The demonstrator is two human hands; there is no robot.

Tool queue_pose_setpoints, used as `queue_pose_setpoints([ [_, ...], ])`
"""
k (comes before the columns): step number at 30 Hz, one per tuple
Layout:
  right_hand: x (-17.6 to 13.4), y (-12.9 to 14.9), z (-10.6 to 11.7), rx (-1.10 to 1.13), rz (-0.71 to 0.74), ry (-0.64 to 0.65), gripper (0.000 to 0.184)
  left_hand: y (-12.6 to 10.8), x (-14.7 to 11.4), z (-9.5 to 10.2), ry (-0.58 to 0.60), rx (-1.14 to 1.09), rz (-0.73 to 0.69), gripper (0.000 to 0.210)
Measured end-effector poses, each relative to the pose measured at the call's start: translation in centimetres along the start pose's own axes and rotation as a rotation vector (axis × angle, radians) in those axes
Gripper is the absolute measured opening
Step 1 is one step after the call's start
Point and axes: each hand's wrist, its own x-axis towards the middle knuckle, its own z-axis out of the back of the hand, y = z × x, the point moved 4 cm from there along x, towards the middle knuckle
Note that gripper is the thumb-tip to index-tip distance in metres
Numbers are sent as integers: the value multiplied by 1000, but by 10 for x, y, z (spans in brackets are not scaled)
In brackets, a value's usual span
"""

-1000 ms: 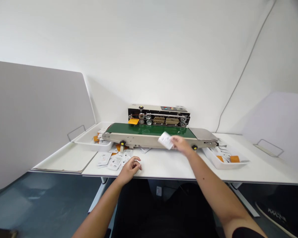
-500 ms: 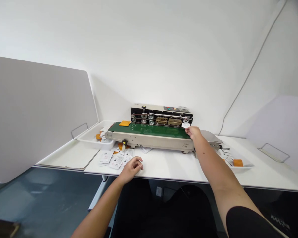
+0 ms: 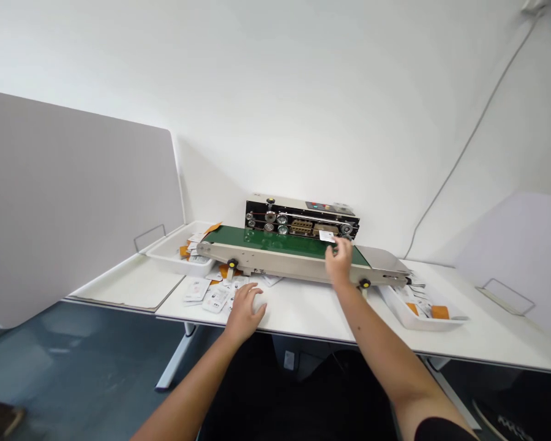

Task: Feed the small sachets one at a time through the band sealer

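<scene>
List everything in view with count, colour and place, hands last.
machine: one, black and beige, by the wall
conveyor belt: one, green, before the machine
white packet: one, white, before machine's right half
orange packet: one, orange, belt's left end
trays: two, white, at belt's ends, holding packets
loose packets: several, white and orange, by belt's left end
table: one, white, underneath
panels: two, grey, far left and right
cable: one, grey, right wall
floor: one, bluish, below
left hand: one, bare, over table
right hand: one, bare, at belt
</scene>
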Motion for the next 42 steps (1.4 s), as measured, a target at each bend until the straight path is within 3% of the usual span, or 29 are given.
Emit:
queue_pose_setpoints([
  [3,-71,34,-44,79,251,512,37,-3,4,-17,112,228,65,56],
  [5,-115,43,-71,88,366,779,50,-5,6,-28,231,308,77,63],
  [8,-156,36,-99,37,402,976,70,-9,6,-33,333,335,8,52],
  [11,-170,26,-110,-17,371,1082,67,-15,1,-26,341,266,-103,45],
  [15,-168,31,-101,-10,413,1072,55,-20,-5,-12,222,224,-157,40],
  [19,-164,36,-95,-61,410,1013,55,-16,-3,-12,106,320,-38,46],
  [23,-165,34,-103,-119,374,1057,63,-11,3,-25,215,359,41,53],
  [28,-164,39,-99,-125,382,1040,56,-11,4,-28,315,329,-3,56],
  [32,-167,38,-74,-105,340,1060,48,-12,1,-24,352,295,-57,66],
  [38,-177,30,-31,75,335,1104,69,-13,2,-20,509,177,-133,98],
  [40,-182,30,-27,237,265,1148,55,-14,3,-14,528,122,-138,97],
  [42,-183,27,-30,392,53,1085,34,-17,3,-7,507,37,-153,90],
])
